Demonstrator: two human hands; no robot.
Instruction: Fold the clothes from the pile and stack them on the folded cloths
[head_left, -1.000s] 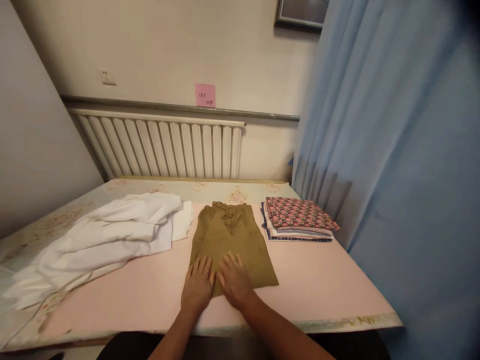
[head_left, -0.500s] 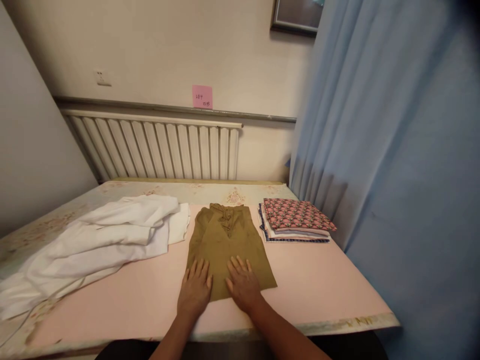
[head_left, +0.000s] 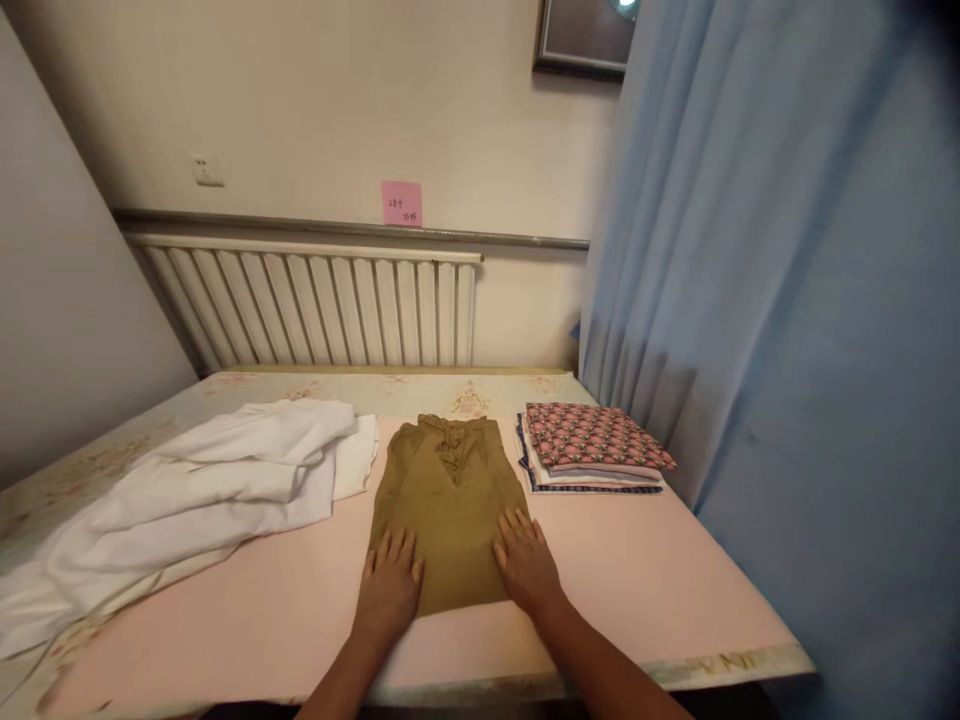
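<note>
An olive-brown shirt (head_left: pixel 454 520) lies folded on the pink cloth in front of me, its collar and front lacing or ruffle at the far end. My left hand (head_left: pixel 390 583) rests flat on its near left edge, fingers stretched out. Palm down, my right hand (head_left: pixel 527 562) lies on the near right edge with its fingers spread. Neither hand grips anything. To the right of the shirt is a stack of folded clothes (head_left: pixel 596 440), topped by a red patterned piece. A rumpled white garment or cloth (head_left: pixel 217 490) is heaped at the left.
The pink cloth (head_left: pixel 630 570) covers much of a table or bed with a floral cover (head_left: pixel 469 395). A white radiator (head_left: pixel 322 305) stands against the wall behind. On the right hangs a blue curtain (head_left: pixel 750 300). A pink note (head_left: pixel 402 203) is stuck to the wall.
My right hand has slid right across the shirt to its right edge. The left hand stays in nearly the same place. The shirt's near right corner no longer sticks out.
</note>
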